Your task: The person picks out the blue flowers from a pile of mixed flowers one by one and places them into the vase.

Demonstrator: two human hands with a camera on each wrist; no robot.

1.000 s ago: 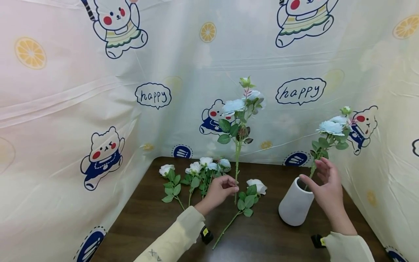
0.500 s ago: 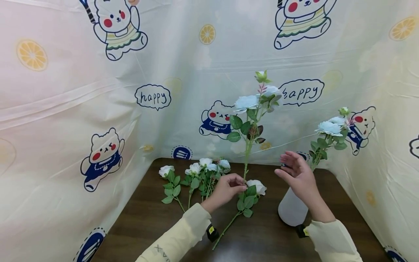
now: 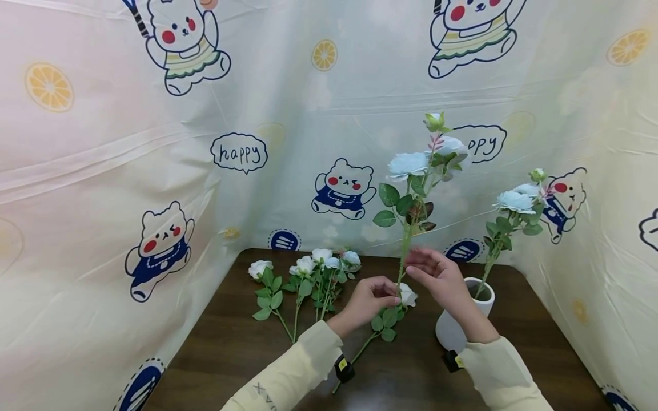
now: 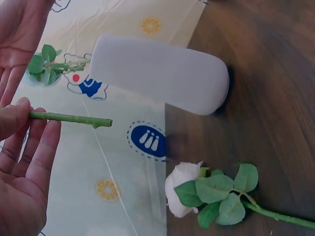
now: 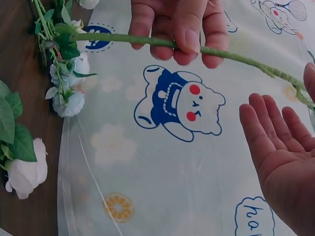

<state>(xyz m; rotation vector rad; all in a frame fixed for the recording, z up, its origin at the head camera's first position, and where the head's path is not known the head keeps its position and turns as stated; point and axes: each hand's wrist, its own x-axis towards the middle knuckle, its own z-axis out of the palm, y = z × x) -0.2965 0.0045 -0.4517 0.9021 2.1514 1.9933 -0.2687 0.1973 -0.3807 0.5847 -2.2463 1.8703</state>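
My left hand [image 3: 366, 303] pinches the lower stem of a tall artificial blue flower [image 3: 408, 165], held upright above the table. Two blue blooms and a green bud top it. In the left wrist view, the cut stem end [image 4: 98, 120] sticks out past the fingers. My right hand [image 3: 443, 282] is beside the stem, higher up, with its fingers extended; the right wrist view shows a gap between that palm [image 5: 290, 172] and the stem. Behind the right forearm stands a white vase [image 3: 449, 331], partly hidden. Another blue flower [image 3: 516, 201] leans in it.
A white rose [image 3: 408, 295] lies on the dark wooden table [image 3: 411, 377], under the held stem. Several white and pale blue flowers [image 3: 303, 266] lie at the back left. A patterned cloth [image 3: 288, 188] surrounds the table's back and sides.
My right hand has left the flower in the vase and moved left to the held stem. My left hand has carried its blue flower to the right.
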